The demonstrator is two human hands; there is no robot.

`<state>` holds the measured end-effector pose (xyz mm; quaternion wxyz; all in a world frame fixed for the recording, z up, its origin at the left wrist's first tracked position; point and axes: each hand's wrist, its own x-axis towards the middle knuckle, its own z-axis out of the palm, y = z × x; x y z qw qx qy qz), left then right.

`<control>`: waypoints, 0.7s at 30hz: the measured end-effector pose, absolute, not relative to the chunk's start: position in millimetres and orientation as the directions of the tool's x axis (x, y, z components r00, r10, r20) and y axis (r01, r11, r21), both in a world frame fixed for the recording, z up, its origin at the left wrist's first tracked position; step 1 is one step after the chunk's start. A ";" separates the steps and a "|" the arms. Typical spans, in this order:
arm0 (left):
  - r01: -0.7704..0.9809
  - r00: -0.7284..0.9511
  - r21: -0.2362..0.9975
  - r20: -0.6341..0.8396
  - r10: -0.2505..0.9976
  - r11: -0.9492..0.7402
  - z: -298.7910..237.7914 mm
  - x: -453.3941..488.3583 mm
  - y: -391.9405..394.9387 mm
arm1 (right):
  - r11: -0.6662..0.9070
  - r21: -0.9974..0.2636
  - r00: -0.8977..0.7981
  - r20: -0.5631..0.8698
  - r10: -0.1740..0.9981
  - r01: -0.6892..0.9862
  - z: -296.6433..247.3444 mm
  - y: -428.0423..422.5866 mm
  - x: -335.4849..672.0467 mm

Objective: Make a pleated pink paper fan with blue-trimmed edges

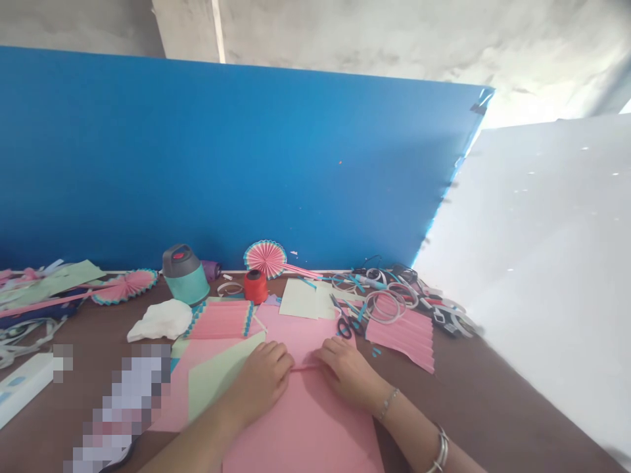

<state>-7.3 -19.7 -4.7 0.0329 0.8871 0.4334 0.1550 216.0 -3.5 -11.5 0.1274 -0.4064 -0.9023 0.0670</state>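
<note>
A large sheet of pink paper (305,420) lies flat in front of me, with a narrow raised fold running across it. My left hand (267,374) presses on the fold's left end, its fingers bent together over the paper. At the other end, my right hand (345,368) grips the same fold with curled fingers; the thumbs are mostly hidden. Under my left wrist lies pale green paper (211,381). Dark-handled scissors (351,326) rest just beyond my right hand. Pleated pink paper (221,318) with blue-trimmed edges sits past my left hand.
A teal flask (187,279), a white crumpled cloth (162,320) and a red thread spool (255,286) stand behind on the brown table (473,407). One round paper fan (266,257) leans against the blue partition (236,157). Coiled cables (389,305) and another pleated pink sheet (407,335) lie right.
</note>
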 end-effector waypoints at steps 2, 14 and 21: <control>0.772 0.535 0.268 0.215 0.817 -0.576 -1.4 -9.3 -19.4 | 0.633 -0.259 -0.606 0.183 0.774 0.730 -12.1 -1.4 218.1; 0.644 0.350 0.721 0.022 0.937 -0.257 12.5 -20.5 -14.9 | 0.503 -0.658 -0.522 0.192 0.831 0.560 -12.0 7.9 226.1; 0.704 0.289 0.677 0.001 0.957 -0.214 14.0 -21.7 -12.3 | 0.342 -0.746 -0.433 0.079 0.898 0.572 -16.4 8.9 224.5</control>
